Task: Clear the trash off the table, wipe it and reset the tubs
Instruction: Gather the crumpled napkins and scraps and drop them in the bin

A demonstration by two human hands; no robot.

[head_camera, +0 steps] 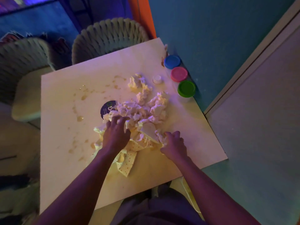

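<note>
One big heap of crumpled paper trash (142, 108) sits in the middle of the table (65, 168), with dotted napkin bits (128, 161) sticking out at the near side and a dark round sticker or lid (107, 108) peeking from under its left edge. The left hand (116, 135) lies on top of the heap with its fingers curled down into the paper. The right hand (174, 144) pinches the heap's right edge, fingers bent around a wad (how much it holds I cannot tell).

The heap is loose, so I think bits could drop off when it gets lifted and land on the floor. Sticky-looking wet spots (80, 118) are near the left side, and dragging paper through them could smear them around. The three tubs, blue (172, 61), pink (179, 74) and green (186, 88), stand in a row at the far right edge by the wall (227, 30), with a small white cap (157, 79) just beside them. A wide sweep could knock them off.
</note>
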